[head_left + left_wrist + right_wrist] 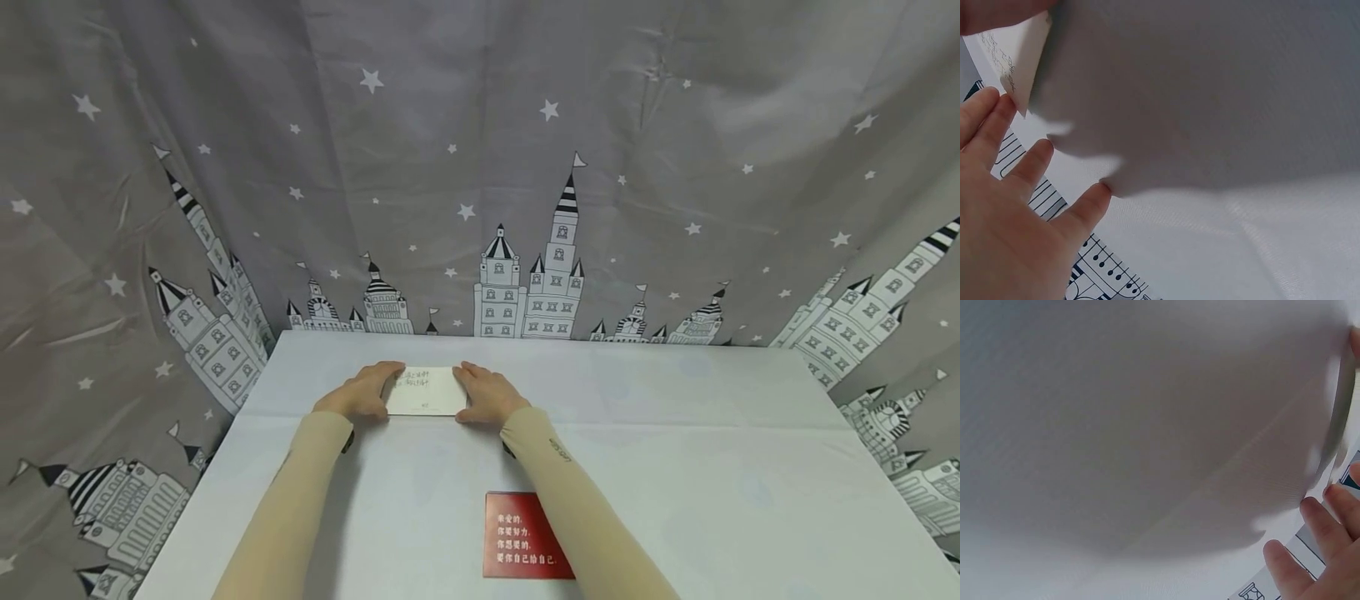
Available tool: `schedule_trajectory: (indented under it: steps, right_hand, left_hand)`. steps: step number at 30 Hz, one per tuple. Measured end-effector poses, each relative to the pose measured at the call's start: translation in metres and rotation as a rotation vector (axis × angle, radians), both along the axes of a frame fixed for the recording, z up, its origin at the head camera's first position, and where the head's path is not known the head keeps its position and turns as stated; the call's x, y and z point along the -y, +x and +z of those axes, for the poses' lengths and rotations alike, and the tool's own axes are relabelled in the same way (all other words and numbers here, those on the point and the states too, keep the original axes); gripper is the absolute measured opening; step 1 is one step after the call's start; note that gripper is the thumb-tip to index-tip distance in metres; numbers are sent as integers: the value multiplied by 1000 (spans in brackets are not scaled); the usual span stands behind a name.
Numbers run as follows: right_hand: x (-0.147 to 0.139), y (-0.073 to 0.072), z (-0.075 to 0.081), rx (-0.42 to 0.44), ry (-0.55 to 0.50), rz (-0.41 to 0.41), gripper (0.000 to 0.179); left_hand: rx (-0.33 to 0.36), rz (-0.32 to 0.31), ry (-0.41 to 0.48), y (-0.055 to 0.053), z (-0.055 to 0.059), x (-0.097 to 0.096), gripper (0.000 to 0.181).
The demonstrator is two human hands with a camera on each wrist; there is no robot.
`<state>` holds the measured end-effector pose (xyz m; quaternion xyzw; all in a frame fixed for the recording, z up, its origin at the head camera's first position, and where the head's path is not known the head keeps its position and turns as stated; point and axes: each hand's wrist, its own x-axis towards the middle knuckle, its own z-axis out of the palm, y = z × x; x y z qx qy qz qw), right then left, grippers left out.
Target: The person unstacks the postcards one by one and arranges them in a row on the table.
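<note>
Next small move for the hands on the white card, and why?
I'd probably settle the white card flat on the table, both ends together: the left hand and right hand hold its opposite ends, and the red card lies apart.

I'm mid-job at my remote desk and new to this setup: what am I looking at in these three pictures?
There is no machine here: you see a person's two bare hands. The wide picture comes from a camera worn on the head, looking forward and down. The other two come from cameras on the left and right wrists, each looking at that hand's work.

The left hand and right hand hold a white card with handwriting by its two ends, above or on a white table; whether it is lifted is hard to tell. Nearer the person lies a red card with white writing, partly hidden by the right sleeve. Behind hangs a grey curtain printed with castles and stars.
</note>
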<state>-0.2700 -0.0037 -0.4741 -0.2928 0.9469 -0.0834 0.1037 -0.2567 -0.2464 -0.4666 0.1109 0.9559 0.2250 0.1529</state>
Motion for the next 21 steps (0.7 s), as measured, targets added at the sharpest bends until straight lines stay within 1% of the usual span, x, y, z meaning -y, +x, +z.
schedule_trajectory:
  steps: [3,5,13,21]
  right_hand:
    - [0,0,1,4,1,-4,83]
    - [1,0,0,1,0,-2,82]
    - [2,-2,-1,-10,10,-1,79]
    - [1,-2,-3,3,10,-4,78]
  left_hand:
    - [9,13,-17,-1,1,-1,88]
    - [7,9,-28,-2,1,-2,87]
    - [21,38,-53,-5,-2,-3,88]
    - [29,28,-45,-4,-2,-3,88]
